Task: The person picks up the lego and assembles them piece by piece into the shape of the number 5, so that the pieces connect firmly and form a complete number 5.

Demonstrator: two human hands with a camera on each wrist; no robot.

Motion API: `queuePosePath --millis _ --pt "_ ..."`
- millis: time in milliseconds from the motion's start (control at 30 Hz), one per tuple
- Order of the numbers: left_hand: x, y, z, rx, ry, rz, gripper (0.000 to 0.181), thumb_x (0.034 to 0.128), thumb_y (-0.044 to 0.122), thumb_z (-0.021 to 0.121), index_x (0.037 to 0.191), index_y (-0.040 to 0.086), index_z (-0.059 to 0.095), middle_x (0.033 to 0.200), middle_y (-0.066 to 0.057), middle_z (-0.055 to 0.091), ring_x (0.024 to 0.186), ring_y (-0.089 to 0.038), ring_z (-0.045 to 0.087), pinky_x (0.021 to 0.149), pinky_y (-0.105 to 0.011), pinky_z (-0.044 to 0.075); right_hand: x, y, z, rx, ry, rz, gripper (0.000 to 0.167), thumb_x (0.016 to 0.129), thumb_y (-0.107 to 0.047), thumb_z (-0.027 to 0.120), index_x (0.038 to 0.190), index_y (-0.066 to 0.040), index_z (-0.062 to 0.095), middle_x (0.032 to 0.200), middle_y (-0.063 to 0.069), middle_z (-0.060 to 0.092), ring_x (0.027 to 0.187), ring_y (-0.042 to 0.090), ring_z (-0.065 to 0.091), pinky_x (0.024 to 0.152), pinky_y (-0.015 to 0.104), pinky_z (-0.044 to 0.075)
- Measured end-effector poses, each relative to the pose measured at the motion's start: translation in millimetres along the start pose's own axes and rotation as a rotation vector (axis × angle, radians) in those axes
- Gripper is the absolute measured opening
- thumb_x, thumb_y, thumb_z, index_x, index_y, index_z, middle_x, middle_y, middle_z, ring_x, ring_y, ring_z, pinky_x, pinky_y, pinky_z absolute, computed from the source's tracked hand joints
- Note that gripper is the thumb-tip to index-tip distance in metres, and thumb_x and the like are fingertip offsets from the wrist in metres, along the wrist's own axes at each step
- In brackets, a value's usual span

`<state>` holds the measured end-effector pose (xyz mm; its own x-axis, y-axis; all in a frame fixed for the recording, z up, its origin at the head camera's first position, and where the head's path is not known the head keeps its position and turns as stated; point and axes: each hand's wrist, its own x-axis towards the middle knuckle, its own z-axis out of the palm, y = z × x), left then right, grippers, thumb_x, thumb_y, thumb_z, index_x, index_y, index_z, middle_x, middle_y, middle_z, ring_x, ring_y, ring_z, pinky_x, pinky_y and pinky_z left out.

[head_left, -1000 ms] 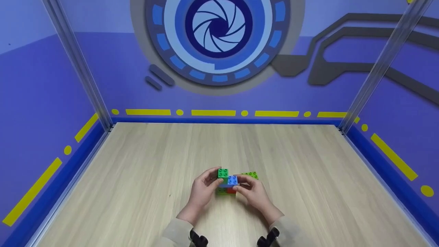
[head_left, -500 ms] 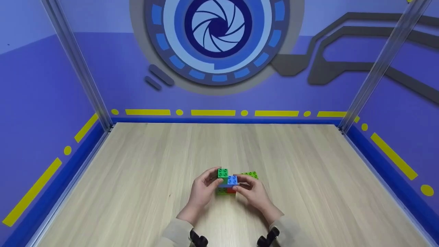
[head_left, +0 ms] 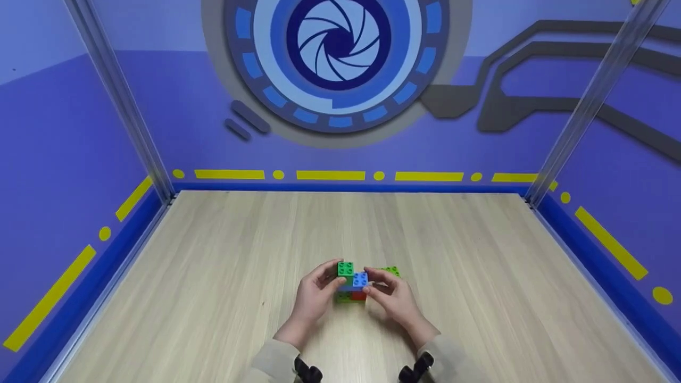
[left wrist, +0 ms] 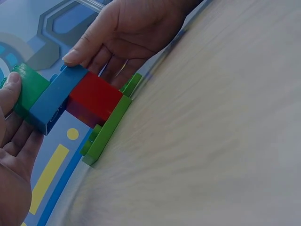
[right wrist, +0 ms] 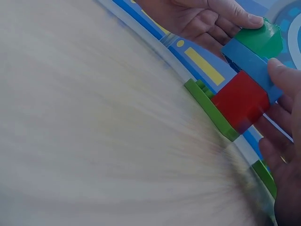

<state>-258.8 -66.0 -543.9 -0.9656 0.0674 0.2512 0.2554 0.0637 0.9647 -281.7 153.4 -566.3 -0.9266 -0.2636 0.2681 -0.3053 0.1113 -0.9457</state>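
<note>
A small stack of toy building bricks stands on the table in front of me. At its base is a light green plate (left wrist: 108, 134), with a red brick (right wrist: 241, 101) on it. Across the red one lies a blue brick (head_left: 360, 279), its left end jutting out past the red. On that left end sits a green brick (head_left: 346, 268), which my left hand (head_left: 314, 295) pinches between thumb and fingers. My right hand (head_left: 396, 300) holds the right end of the blue brick, thumb on the near side, fingers behind.
Behind my right hand lies another light green studded piece (head_left: 392, 271), partly covered by the fingers. The wooden table (head_left: 223, 255) is bounded by blue printed walls (head_left: 436, 154) at the back and both sides.
My right thumb and fingertips have shifted very slightly to the right along the blue brick. The left hand and the stack look the same.
</note>
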Motion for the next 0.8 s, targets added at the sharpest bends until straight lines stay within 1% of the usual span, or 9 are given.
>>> queuePosePath --millis 100,167,300,433,633,700,800 --pt "0.3 -0.7 0.3 -0.019 -0.002 -0.004 0.048 0.0964 0.022 0.072 0.139 0.004 0.061 0.140 -0.014 0.065 0.133 -0.030 0.061 0.111 -0.029 0.052 0.1 0.8 -0.4 -0.004 0.021 -0.030 0.039 0.097 -0.010 0.072 0.133 0.002 0.064 0.130 0.022 0.067 0.112 0.005 0.065 0.098 0.018 0.056" --pt "0.4 -1.1 0.5 -0.027 -0.003 -0.003 0.048 0.0963 0.020 0.072 0.140 0.003 0.061 0.139 -0.015 0.065 0.133 -0.031 0.061 0.111 -0.029 0.052 0.1 0.9 -1.2 -0.015 0.040 -0.043 0.036 0.098 -0.012 0.069 0.132 -0.001 0.066 0.130 0.020 0.069 0.114 0.009 0.066 0.099 0.019 0.056" --pt "-0.1 -1.0 0.4 -0.038 -0.003 -0.014 0.048 0.0958 0.021 0.073 0.139 0.004 0.061 0.139 -0.015 0.065 0.132 -0.031 0.061 0.111 -0.028 0.052 1.3 0.1 -4.4 -0.026 0.088 -0.025 0.031 0.101 -0.015 0.066 0.130 -0.006 0.068 0.129 0.013 0.072 0.119 0.019 0.068 0.101 0.021 0.053" --pt "-0.4 -1.0 0.3 -0.043 -0.006 -0.021 0.047 0.0958 0.021 0.073 0.139 0.007 0.062 0.139 -0.015 0.065 0.132 -0.031 0.060 0.111 -0.029 0.052 4.3 1.3 -10.4 -0.017 0.125 0.010 0.032 0.100 -0.009 0.067 0.131 -0.006 0.067 0.130 0.013 0.072 0.123 0.026 0.067 0.105 0.023 0.052" --pt "0.2 -1.8 0.3 -0.029 -0.012 -0.027 0.048 0.0964 0.023 0.072 0.140 0.007 0.061 0.140 -0.014 0.064 0.133 -0.030 0.060 0.112 -0.028 0.051 9.8 6.1 -22.9 -0.028 0.174 0.020 0.039 0.095 0.001 0.070 0.133 -0.001 0.065 0.132 0.015 0.070 0.128 0.032 0.063 0.112 0.041 0.052" --pt "0.1 -1.9 0.1 -0.027 -0.012 -0.028 0.047 0.0964 0.023 0.072 0.140 0.007 0.061 0.140 -0.014 0.064 0.133 -0.030 0.060 0.112 -0.028 0.051 11.6 7.7 -27.2 -0.031 0.191 0.023 0.041 0.093 0.003 0.071 0.133 -0.001 0.065 0.132 0.016 0.070 0.129 0.034 0.063 0.113 0.044 0.051" --pt "-0.1 -2.1 0.0 -0.030 -0.011 -0.031 0.047 0.0963 0.023 0.072 0.139 0.008 0.062 0.139 -0.013 0.065 0.132 -0.029 0.060 0.111 -0.027 0.052 13.6 9.4 -33.9 -0.049 0.219 0.038 0.042 0.091 0.005 0.072 0.132 -0.002 0.065 0.132 0.015 0.070 0.129 0.032 0.062 0.113 0.046 0.051"
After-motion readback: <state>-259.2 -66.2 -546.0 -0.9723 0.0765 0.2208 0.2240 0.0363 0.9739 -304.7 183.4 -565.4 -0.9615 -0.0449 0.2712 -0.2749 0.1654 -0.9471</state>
